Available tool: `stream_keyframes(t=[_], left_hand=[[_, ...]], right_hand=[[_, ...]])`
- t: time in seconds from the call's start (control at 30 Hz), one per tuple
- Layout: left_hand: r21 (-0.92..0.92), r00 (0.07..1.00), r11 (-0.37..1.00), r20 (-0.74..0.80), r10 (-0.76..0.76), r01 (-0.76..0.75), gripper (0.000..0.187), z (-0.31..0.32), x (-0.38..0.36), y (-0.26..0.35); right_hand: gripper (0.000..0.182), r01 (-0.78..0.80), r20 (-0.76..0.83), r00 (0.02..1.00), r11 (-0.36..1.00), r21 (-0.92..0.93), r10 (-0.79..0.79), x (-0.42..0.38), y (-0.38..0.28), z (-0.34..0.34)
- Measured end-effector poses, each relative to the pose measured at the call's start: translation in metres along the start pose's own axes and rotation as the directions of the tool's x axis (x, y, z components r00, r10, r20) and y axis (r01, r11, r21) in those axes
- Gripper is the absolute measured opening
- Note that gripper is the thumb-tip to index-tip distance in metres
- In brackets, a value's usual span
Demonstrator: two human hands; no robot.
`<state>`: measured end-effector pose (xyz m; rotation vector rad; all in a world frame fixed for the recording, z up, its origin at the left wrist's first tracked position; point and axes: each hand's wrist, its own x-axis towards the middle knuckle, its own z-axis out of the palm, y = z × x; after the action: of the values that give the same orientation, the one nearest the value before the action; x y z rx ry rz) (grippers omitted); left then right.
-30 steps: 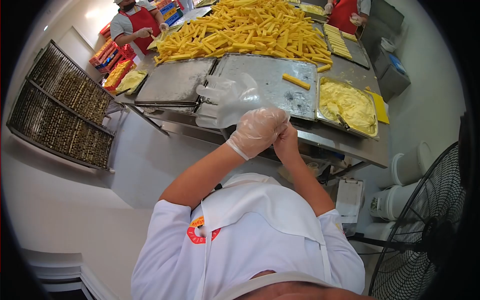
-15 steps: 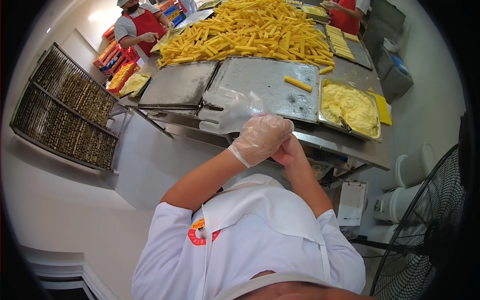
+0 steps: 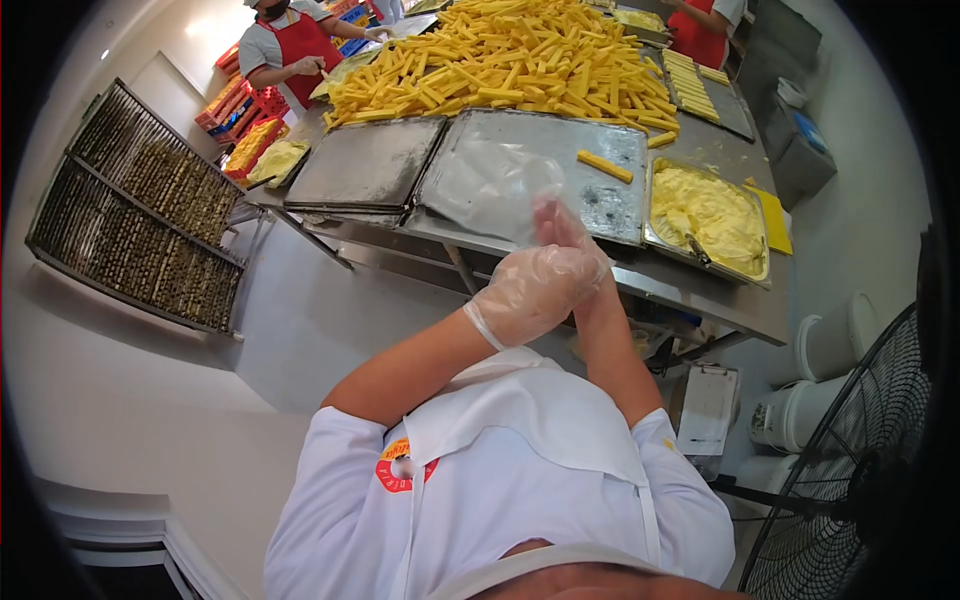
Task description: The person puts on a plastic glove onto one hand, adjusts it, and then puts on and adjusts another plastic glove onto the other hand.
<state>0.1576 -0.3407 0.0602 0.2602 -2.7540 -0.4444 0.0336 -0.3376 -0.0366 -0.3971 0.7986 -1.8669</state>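
My left hand (image 3: 540, 292), in a clear plastic glove, is closed at the wrist of my right hand and pulls on the cuff of a second clear plastic glove (image 3: 490, 185). My right hand (image 3: 560, 222) reaches into that loose glove with its fingers stretched forward; they blur a little. The wide, floppy end of the glove spreads out ahead of the fingers, above a flat metal tray (image 3: 470, 135). One yellow stick (image 3: 605, 166) lies on this tray. To its right, a metal pan (image 3: 768, 262) holds yellow spread (image 3: 700, 215) with a utensil handle (image 3: 697, 248) resting in it.
A big heap of yellow sticks (image 3: 510, 60) covers the table behind the trays. Another tray (image 3: 365, 165) lies at left. Co-workers in red aprons (image 3: 305, 45) stand across the table. A slatted rack (image 3: 140, 210) is at left; a fan (image 3: 850, 480) and white buckets (image 3: 835, 335) are at right.
My right hand has pushed forward into the loose glove, its fingers now showing beyond my left hand. My left hand has slid back toward the right wrist.
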Motion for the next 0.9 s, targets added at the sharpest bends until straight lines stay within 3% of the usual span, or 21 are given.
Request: stream_keyframes(t=[0.1, 0.2, 0.3, 0.37, 0.43, 0.5, 0.6, 0.67, 0.73, 0.8, 0.9], left_hand=[[-0.131, 0.998, 0.99, -0.041, 0.044, -0.049, 0.009, 0.003, 0.0, -0.006], [-0.211, 0.981, 0.964, -0.144, 0.13, -0.159, 0.01, 0.0, 0.004, -0.006], [-0.294, 0.98, 0.938, -0.129, 0.151, -0.183, 0.011, 0.002, 0.006, -0.007], [-0.282, 0.986, 0.946, -0.104, 0.133, -0.158, 0.011, 0.002, 0.006, -0.008], [-0.285, 0.984, 0.943, -0.099, 0.146, -0.169, 0.011, 0.004, 0.007, -0.01], [-0.307, 0.977, 0.929, -0.111, 0.182, -0.208, 0.011, 0.005, 0.008, -0.011], [-0.321, 0.986, 0.933, -0.036, 0.161, -0.163, 0.011, -0.002, 0.008, -0.006], [-0.337, 0.988, 0.929, -0.047, 0.145, -0.152, 0.01, -0.001, 0.006, -0.006], [-0.355, 0.991, 0.925, -0.036, 0.131, -0.135, 0.01, 0.0, 0.005, -0.007], [-0.377, 0.993, 0.919, -0.005, 0.119, -0.112, 0.009, -0.001, 0.006, -0.008], [-0.416, 0.991, 0.9, -0.038, 0.128, -0.132, 0.008, 0.004, 0.003, -0.009]], right_hand=[[0.056, 0.005, 0.098, 0.995, 0.985, 0.172, -0.022, 0.0, -0.002, 0.0], [0.055, -0.208, 0.433, 0.901, 0.861, 0.463, -0.015, -0.007, -0.008, 0.008], [0.06, -0.069, 0.306, 0.951, 0.937, 0.343, -0.042, 0.012, 0.003, -0.003], [0.065, -0.069, 0.022, 0.998, 0.959, 0.273, 0.065, 0.008, -0.002, 0.001], [0.066, -0.088, 0.082, 0.995, 0.936, 0.342, 0.063, 0.006, -0.008, 0.005], [0.064, -0.181, 0.458, 0.885, 0.839, 0.514, -0.09, 0.004, -0.012, 0.004], [0.067, -0.155, 0.413, 0.906, 0.837, 0.524, -0.091, -0.005, -0.018, 0.012], [0.074, 0.032, 0.046, 0.997, 0.904, 0.425, -0.057, 0.006, -0.015, 0.004], [0.077, 0.113, -0.095, 0.991, 0.954, 0.279, -0.09, 0.006, -0.016, 0.005], [0.079, 0.138, 0.011, 0.99, 0.981, 0.135, -0.141, -0.001, -0.019, 0.007], [0.067, -0.179, 0.406, 0.912, 0.836, 0.518, -0.056, -0.009, -0.022, 0.014]])
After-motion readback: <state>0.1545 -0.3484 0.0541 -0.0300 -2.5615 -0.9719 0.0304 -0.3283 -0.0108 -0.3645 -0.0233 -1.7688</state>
